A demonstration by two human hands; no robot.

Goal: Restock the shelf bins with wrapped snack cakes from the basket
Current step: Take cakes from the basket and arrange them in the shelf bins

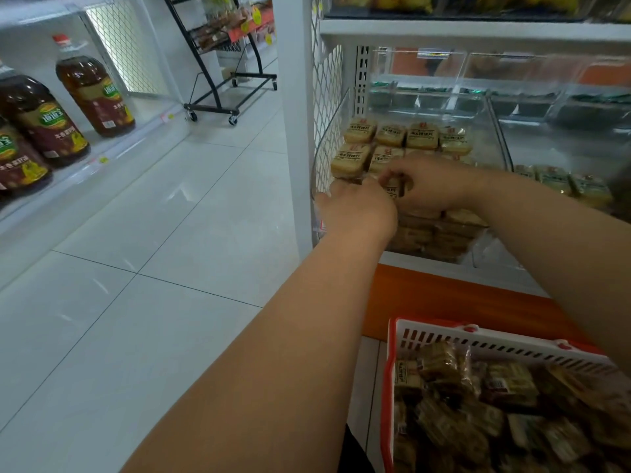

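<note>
Head camera, Kid: Where are the hands?
Dad: Left hand (358, 213) and right hand (432, 186) pinch one snack cake (392, 190) over the clear bin (329, 131). More cakes fill the basket (391, 363) below.

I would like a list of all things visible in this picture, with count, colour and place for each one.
snack cakes: many, beige wrapped, stacked in left clear bin
clear bin: several, transparent, on shelf
basket: one, red and white, lower right, holds more cakes
oil bottles: at least three, amber, left shelf
rolling rack: one, black, far aisle
left hand: at bin front
right hand: pinches a cake in bin
</note>
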